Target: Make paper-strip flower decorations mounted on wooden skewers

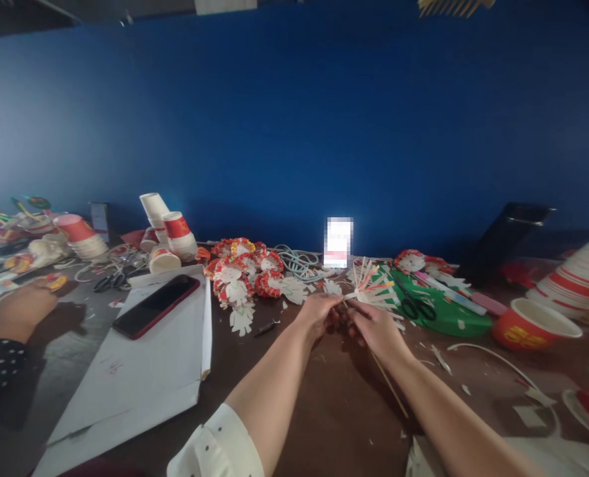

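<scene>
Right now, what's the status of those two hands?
Right hand on thin stick; left hand close beside it. Fringed paper strips just beyond both. Scissors nearby, on green sheet.

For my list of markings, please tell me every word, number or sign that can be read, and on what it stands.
None can be read.
Red paper cup, right: yellow characters, too blurred.
Red-white cup stack: mark too small.
Flat white box: reddish scribble, too faint.
Bright screen: pixelated.

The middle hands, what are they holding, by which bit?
The left hand and right hand hold a thin stick near its top end, beside the cut paper strips. Whether they grip those too is hidden.
</scene>
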A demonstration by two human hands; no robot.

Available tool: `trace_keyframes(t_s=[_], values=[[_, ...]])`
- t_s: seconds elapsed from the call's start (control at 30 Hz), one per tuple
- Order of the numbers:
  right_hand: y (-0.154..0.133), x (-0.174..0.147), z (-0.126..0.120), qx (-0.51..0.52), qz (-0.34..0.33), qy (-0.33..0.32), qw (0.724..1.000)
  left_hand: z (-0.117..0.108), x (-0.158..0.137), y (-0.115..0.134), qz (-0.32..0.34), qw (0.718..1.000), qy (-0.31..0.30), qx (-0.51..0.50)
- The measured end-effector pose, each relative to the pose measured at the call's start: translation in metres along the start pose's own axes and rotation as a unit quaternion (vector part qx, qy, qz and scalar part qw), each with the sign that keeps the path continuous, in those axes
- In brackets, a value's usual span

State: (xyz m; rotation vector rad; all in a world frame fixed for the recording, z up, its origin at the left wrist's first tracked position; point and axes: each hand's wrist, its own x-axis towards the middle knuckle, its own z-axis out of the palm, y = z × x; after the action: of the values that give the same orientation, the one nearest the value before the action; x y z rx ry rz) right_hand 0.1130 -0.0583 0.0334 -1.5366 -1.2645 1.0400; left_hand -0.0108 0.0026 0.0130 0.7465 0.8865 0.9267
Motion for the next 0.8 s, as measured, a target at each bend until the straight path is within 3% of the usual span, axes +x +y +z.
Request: trace_keyframes(t_s=[0.8], values=[[0.0035,0.001,-0.0008,-0.001,-0.012,0.002,1.0,0.0034,-0.0034,0.0039,-0.002,0.999,0.021,0.036]])
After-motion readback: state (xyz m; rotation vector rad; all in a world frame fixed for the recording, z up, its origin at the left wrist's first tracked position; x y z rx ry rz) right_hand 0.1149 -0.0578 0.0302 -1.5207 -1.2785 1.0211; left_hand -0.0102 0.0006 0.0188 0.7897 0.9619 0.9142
